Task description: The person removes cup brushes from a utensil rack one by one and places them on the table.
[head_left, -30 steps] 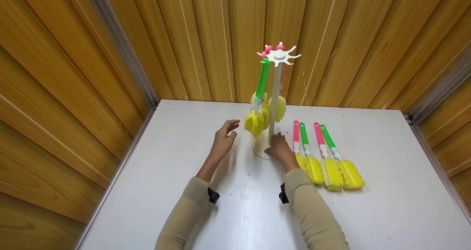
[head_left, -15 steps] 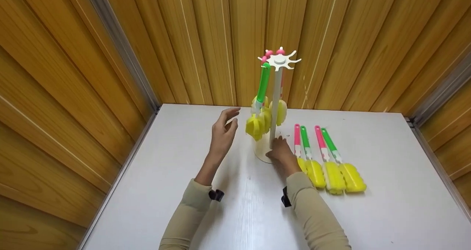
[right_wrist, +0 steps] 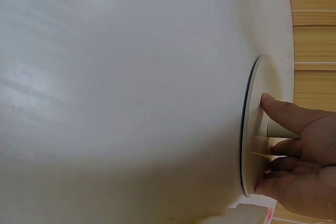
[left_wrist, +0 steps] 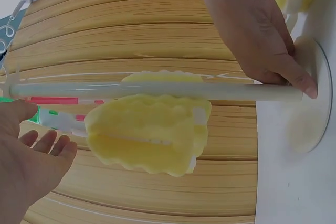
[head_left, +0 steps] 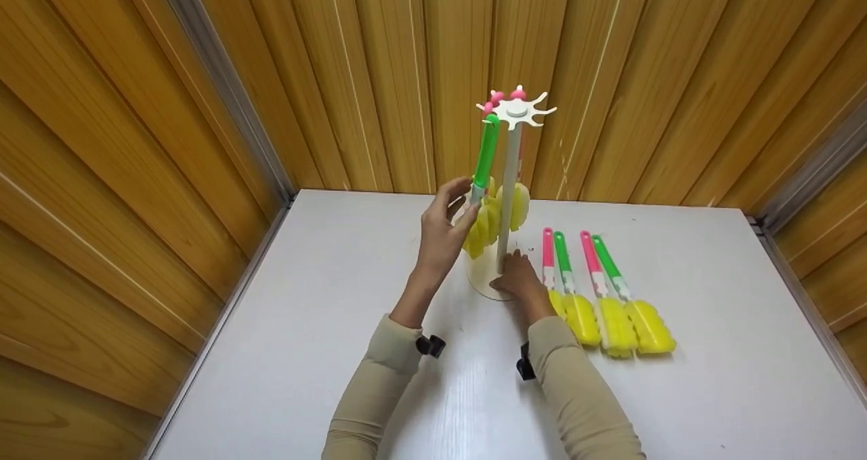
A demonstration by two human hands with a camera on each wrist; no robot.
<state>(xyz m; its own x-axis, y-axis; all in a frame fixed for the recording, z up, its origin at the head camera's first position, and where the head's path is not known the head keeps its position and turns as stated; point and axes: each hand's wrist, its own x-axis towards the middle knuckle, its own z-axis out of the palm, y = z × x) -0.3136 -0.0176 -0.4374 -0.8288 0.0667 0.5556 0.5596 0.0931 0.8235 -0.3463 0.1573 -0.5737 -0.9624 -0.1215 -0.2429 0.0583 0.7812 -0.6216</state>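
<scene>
Your right hand [head_left: 520,277] is nearest to you, fingers flat on the stand's round base [head_left: 482,285] on the bench [head_left: 305,351]. A little farther and to the left, your left hand [head_left: 443,226] is spread open, fingers just touching the green brush [head_left: 484,158]. It hangs straight down from the top hooks [head_left: 516,109].

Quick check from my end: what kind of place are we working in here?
Probably a staged recording booth, not a real kitchen: a bare white table boxed in by ribbed wood-look wall panels, holding only a white hanging stand and yellow sponge brushes with pink and green handles.
</scene>
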